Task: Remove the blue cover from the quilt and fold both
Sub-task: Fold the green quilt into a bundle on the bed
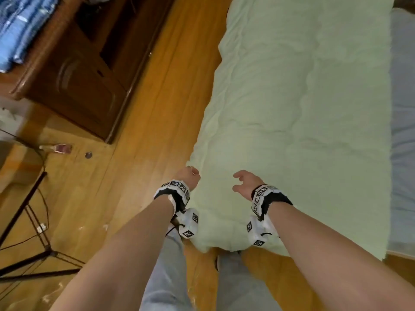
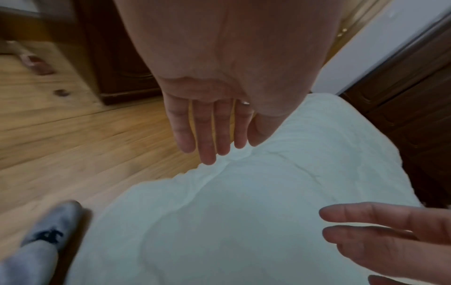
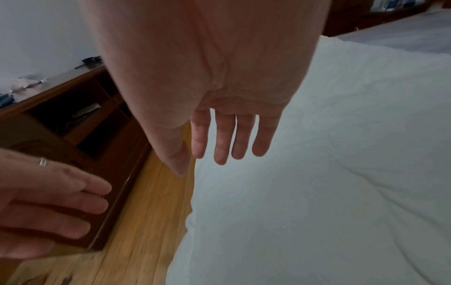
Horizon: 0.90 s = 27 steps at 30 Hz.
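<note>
A pale green quilt (image 1: pixel 303 97) lies as a long, folded strip, its near end hanging by my legs. My left hand (image 1: pixel 189 176) hovers over the quilt's left edge, fingers (image 2: pixel 209 135) straight and holding nothing. My right hand (image 1: pixel 244 182) hovers over the quilt's middle, also with straight, empty fingers (image 3: pixel 231 138). Neither hand touches the quilt (image 2: pixel 244 212) in the wrist views. Blue patterned fabric (image 1: pixel 13 30) lies on the cabinet top at the far left; I cannot tell whether it is the cover.
A dark wooden cabinet (image 1: pixel 74 70) stands left of the quilt across a strip of wooden floor (image 1: pixel 146 153). Black tripod legs (image 1: pixel 27 254) and cables spread at the lower left. A small bottle (image 1: pixel 58 148) lies on the floor. A grey-blue sheet (image 1: pixel 403 131) runs along the quilt's right side.
</note>
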Motion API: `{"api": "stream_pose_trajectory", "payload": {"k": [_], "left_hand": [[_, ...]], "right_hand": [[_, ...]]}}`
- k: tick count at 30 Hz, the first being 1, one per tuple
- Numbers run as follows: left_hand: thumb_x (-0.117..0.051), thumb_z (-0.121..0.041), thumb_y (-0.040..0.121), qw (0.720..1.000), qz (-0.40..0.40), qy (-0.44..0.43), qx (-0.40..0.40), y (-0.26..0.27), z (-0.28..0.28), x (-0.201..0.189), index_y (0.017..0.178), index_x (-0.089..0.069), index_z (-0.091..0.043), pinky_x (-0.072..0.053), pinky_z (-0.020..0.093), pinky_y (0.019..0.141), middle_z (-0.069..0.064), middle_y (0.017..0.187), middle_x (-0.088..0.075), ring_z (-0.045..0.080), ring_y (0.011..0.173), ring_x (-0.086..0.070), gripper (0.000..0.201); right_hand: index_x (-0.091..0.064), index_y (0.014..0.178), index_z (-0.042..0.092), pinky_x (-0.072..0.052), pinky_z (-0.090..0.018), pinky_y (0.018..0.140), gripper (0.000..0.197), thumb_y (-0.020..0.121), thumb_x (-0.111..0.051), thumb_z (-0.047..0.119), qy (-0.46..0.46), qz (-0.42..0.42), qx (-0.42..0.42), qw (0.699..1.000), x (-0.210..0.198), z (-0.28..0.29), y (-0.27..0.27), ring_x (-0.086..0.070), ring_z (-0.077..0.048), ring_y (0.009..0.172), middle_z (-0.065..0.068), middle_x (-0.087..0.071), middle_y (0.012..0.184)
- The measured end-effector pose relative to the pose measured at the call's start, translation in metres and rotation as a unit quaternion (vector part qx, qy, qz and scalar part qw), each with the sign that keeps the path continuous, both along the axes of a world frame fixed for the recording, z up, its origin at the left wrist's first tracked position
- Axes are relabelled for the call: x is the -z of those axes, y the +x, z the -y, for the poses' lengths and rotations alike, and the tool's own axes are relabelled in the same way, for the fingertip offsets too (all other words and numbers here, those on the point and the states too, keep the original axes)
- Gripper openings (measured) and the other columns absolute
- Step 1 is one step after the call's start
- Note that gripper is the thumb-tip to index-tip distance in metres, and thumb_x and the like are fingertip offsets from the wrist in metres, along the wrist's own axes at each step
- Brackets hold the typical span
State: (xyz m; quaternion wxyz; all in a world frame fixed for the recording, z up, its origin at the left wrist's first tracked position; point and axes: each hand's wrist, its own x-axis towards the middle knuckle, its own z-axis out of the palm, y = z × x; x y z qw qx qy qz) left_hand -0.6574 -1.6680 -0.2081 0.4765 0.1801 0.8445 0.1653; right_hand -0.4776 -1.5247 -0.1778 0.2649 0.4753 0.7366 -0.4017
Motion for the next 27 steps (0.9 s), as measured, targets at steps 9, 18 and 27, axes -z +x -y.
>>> {"api": "stream_pose_trajectory", "payload": {"k": [9,18,27], "left_hand": [[-0.052,-0.027,0.092,0.996,0.026,-0.061,0.064,0.082,0.104,0.019,0.123,-0.057,-0.02,-0.05,0.036,0.093,0.004,0.119,-0.063,0.024,0.106,-0.061,0.033],[-0.05,-0.029,0.093,0.959,-0.083,0.027,0.27,0.198,0.004,-0.063,0.139,-0.043,-0.022,-0.047,0.035,0.086,0.006,0.147,-0.04,0.027,0.116,-0.056,0.048],[-0.061,-0.022,0.089,0.927,-0.123,0.044,0.352,0.434,-0.155,-0.069,0.148,-0.025,-0.026,-0.044,0.043,0.097,0.005,0.161,-0.006,0.032,0.133,-0.041,0.07]], "right_hand": [[-0.049,0.136,0.024,-0.047,-0.028,0.093,0.05,0.088,-0.064,0.027,-0.036,0.064,0.026,0.997,0.019,0.111,0.093,-0.058,-0.024,0.114,-0.006,-0.059,0.129],[-0.047,0.138,0.024,-0.046,-0.031,0.097,0.056,0.086,-0.065,0.033,0.05,0.034,0.16,0.985,-0.046,0.05,0.234,-0.055,-0.027,0.12,-0.009,-0.058,0.131],[-0.029,0.149,0.018,-0.044,-0.041,0.102,0.079,0.084,-0.065,0.047,0.042,0.062,0.289,0.954,-0.034,-0.08,0.51,-0.051,-0.034,0.125,-0.011,-0.05,0.141]]}}
